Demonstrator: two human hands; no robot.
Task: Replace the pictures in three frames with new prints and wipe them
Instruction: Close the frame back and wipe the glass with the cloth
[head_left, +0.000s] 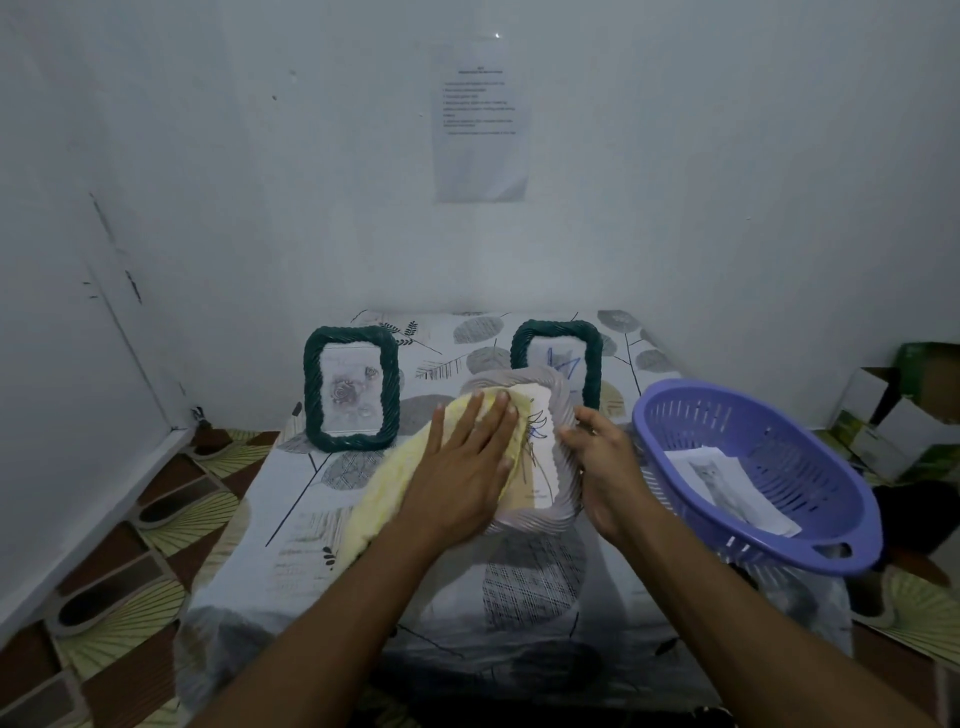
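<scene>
Three frames sit on the leaf-patterned tablecloth (363, 499). Two dark green ones stand upright at the back: the left green frame (352, 387) shows a rose print, and the right green frame (558, 358), partly hidden behind the one being worked on, shows a blue line drawing. The pale frame (545, 457) lies tilted near the middle of the table, its glass facing up, with a drawing of a plant visible under it.

The left hand (467, 457) lies flat with fingers spread wide, pressing a yellow cloth (384, 493) onto the face of the pale frame; the cloth trails off toward the near left of the table. The right hand (602, 462) grips the frame's right edge, fingers curled around the ribbed rim, steadying it.

Just beside the right hand, a purple plastic basket (769, 415) rests at the table's right edge, tipped slightly. Inside it lies a loose print (727, 483), which seems to show a cat, though the picture is faint. A printed sheet (480, 119) is stuck to the wall above, its text too small to read.
</scene>
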